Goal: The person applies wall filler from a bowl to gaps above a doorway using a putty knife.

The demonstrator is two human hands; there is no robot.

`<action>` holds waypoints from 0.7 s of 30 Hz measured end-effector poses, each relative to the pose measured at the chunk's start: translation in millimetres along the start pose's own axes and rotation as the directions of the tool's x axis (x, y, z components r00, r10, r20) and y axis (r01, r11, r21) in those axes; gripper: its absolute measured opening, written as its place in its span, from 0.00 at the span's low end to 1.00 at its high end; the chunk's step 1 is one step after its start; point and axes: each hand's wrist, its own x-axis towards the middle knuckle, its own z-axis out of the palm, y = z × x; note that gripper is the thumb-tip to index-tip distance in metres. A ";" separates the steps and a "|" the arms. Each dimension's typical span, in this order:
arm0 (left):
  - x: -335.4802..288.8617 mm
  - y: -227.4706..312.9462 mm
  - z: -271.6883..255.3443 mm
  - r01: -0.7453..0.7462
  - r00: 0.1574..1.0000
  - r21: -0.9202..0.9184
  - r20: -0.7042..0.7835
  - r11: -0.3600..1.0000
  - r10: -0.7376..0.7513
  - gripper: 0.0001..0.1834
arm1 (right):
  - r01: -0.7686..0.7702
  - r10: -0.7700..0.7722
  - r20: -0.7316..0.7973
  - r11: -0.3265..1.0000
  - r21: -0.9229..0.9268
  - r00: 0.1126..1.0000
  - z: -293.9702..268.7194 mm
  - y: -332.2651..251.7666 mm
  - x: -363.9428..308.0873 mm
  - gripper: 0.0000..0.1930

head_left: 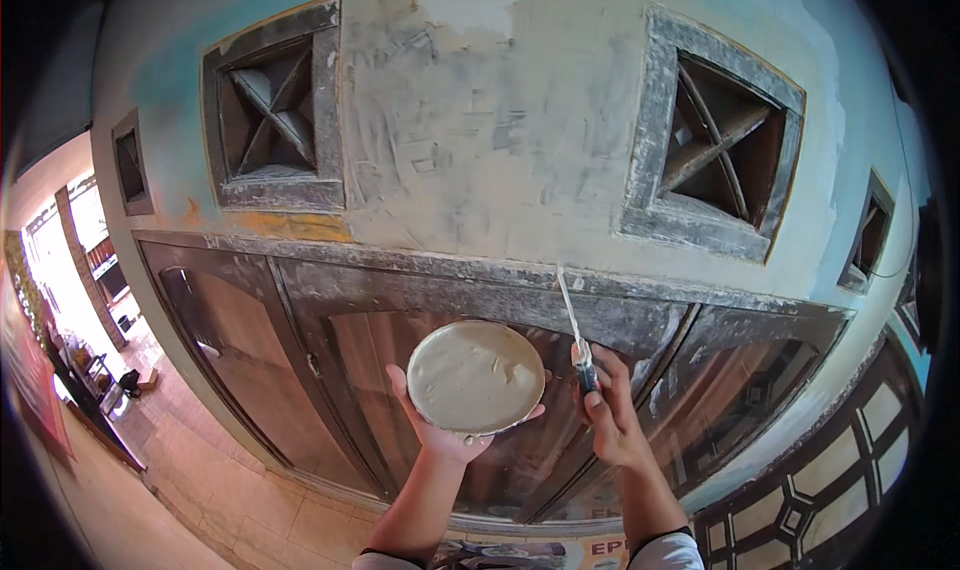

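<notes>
A round tub (478,432) of off-white, paste-like filler (465,375) rests on my left hand (440,438), with the fingers and thumb wrapped around its underside and sides. Smears of paste coat the rim, and the filler's surface has a small raised lump at the right. In my right hand (612,415) is a putty knife (570,310), gripped by its dark handle. Its thin blade, seen nearly edge-on, points up toward the wall and has pale paste on it. The tip appears near the window's top frame; whether it touches cannot be told.
Ahead rises a patchy grey and turquoise wall (480,160) with filler strokes. Two larger crossed-slat vents (275,115) flank the patch. Below are dark wooden windows (385,390) with glass panes. Dark metal grillework (800,510) stands at lower right; a tiled floor (230,480) lies at left.
</notes>
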 end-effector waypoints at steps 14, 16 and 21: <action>-6.6 83.5 17.2 -0.056 0.997 0.172 -0.046 0.983 0.065 0.62 | 0.242 -0.270 -0.161 0.955 -0.171 0.949 97.3 37.5 60.3 0.33; -12.3 94.7 18.0 -0.076 0.997 0.157 0.024 0.985 0.073 0.62 | 0.072 -0.054 -0.115 0.985 0.154 0.992 109.2 35.8 66.4 0.33; -33.2 119.3 20.4 -0.121 0.991 0.167 -0.036 0.979 0.129 0.63 | 0.115 -0.113 -0.200 0.993 -0.004 0.973 147.2 55.6 86.4 0.28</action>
